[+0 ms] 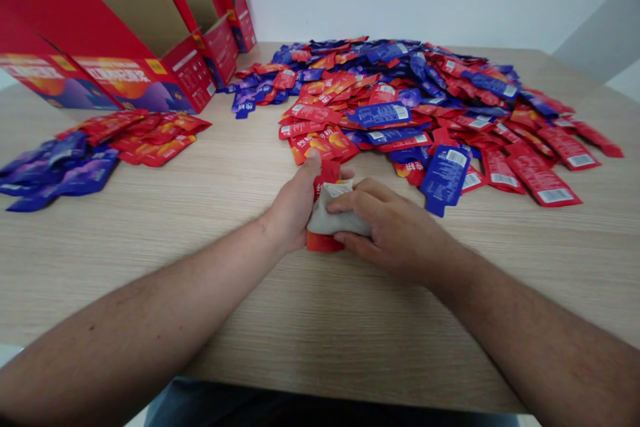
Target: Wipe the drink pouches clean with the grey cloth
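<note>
Near the middle of the table, my left hand holds a red and orange packet, its thumb along the upper left side. My right hand grips a crumpled pale grey cloth, which lies against the front of that packet. The cloth covers most of the packet's middle, so only its top and bottom ends show. Just beyond both hands is a large heap of red and blue packets, with a blue packet at its near edge.
Red cartons stand open at the back left. In front of them lie smaller groups of red packets and blue packets. The wooden table has its near edge by my lap; a white wall rises behind.
</note>
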### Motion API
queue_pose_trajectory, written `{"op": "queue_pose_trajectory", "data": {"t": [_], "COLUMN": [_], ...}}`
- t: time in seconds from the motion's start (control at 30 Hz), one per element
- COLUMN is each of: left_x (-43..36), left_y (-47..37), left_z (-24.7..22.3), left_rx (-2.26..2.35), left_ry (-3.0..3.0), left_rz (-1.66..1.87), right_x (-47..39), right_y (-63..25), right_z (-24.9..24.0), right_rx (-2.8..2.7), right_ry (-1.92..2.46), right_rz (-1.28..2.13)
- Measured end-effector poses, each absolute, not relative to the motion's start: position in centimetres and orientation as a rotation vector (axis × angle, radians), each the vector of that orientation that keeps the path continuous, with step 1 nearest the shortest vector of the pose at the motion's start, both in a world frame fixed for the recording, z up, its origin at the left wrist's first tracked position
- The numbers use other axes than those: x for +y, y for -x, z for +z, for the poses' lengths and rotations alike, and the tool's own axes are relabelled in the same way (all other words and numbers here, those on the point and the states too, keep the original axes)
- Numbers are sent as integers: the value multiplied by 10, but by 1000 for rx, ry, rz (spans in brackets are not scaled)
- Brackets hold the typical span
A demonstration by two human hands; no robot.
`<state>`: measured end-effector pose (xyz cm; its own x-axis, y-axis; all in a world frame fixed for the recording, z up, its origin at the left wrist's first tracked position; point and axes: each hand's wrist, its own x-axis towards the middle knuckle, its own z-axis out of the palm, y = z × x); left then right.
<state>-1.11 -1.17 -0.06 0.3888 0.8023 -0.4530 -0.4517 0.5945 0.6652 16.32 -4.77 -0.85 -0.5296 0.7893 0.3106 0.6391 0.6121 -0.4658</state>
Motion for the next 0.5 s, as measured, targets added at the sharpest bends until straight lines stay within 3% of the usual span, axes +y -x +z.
{"op": "queue_pose_trajectory", "data": {"t": [0.13, 0.5], "left_x": [-12, -14], "left_y": [10, 12], "left_z": [0, -3], "left_rx": [775, 802], "left_ry": [-488, -589], "left_rz": [899, 814], "right_x": [-48, -46], "right_y": [-164, -166], "right_z": [-8, -7], "right_rx": [-2188, -2314], "right_ry": [1290, 1140], "right_rz": [290, 387]}}
